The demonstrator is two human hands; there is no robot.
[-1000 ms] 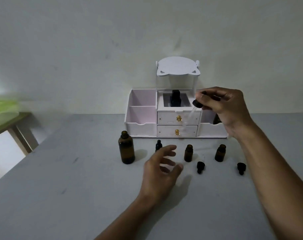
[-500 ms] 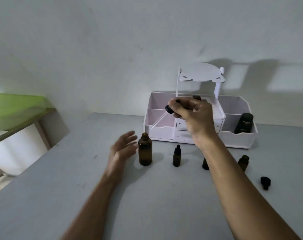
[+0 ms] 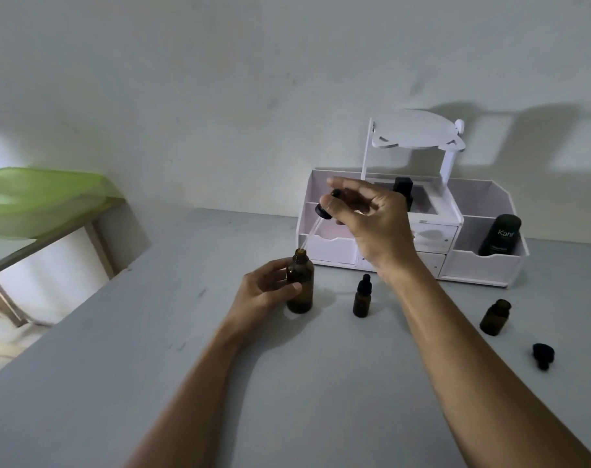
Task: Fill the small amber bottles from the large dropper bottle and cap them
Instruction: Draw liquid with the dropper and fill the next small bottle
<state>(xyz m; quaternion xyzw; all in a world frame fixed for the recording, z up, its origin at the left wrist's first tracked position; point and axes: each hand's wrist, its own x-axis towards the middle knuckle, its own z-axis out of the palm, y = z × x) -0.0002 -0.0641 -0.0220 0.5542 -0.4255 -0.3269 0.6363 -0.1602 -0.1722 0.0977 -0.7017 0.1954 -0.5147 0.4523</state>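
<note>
Head view: large bottle within left hand, dropper above.

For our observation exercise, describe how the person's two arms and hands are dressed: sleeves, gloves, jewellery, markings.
Both forearms are bare to the frame edge, with no sleeves visible. The left hand and right hand wear no gloves; no rings, watch, bracelets or markings show.

Dim, soft-focus view; hard shadows on the wall, perhaps front-lit.

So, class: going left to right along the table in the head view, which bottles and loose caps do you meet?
Large amber bottle → capped small bottle → open small bottle → loose black cap.
</note>
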